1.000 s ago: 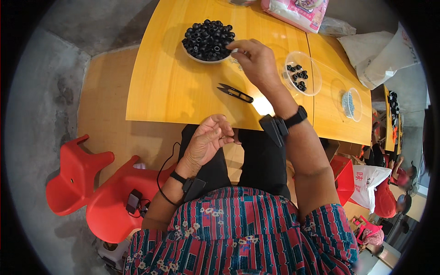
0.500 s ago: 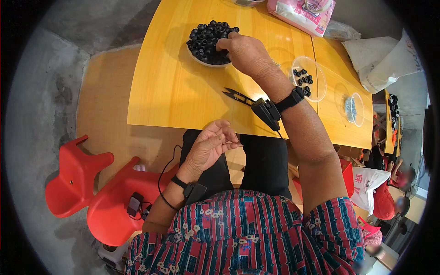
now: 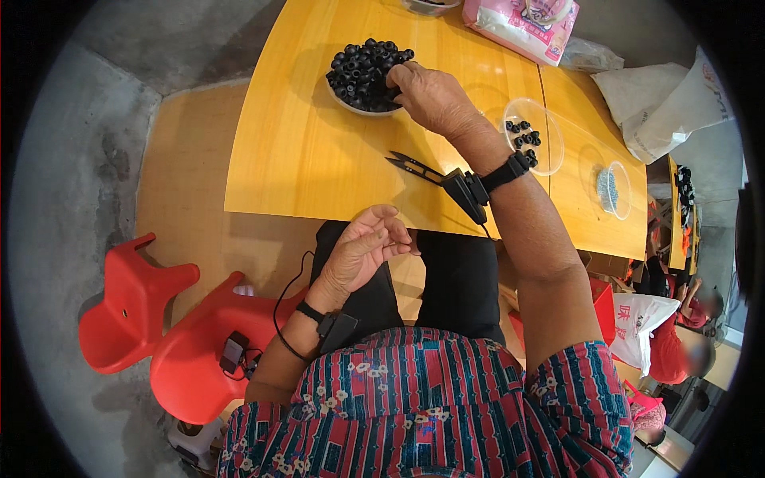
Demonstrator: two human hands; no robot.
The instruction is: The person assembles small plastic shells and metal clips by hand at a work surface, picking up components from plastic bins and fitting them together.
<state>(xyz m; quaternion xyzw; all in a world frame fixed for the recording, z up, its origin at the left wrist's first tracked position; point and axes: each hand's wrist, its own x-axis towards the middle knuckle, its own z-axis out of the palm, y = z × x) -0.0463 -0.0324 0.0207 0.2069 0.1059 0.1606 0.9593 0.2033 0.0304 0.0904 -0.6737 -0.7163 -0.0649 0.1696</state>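
Note:
A white bowl (image 3: 351,107) heaped with black round beads (image 3: 362,76), each with a hole, stands at the far left of the table. My right hand (image 3: 434,97) is at the bowl's right rim, thumb and fingers pinched together; whatever lies between the fingertips is hidden. My left hand (image 3: 362,253) hovers at the table's near edge, palm turned up. Its fingers curl in and the tips close toward each other, on something too small to make out. Black thread snips (image 3: 416,166) lie on the table between my hands, blades pointing left, partly behind the device on my right wrist.
Right of my right forearm sits a clear round tub (image 3: 545,170) with several black beads. Farther right is a small clear cup (image 3: 626,209) of pale blue bits. A pink package (image 3: 522,30) and white sacks (image 3: 649,103) line the far side. Red chairs (image 3: 135,307) stand left.
My right hand has drawn slightly right, toward the bowl's rim. My left hand keeps nearly the same pose. The view has shifted a little.

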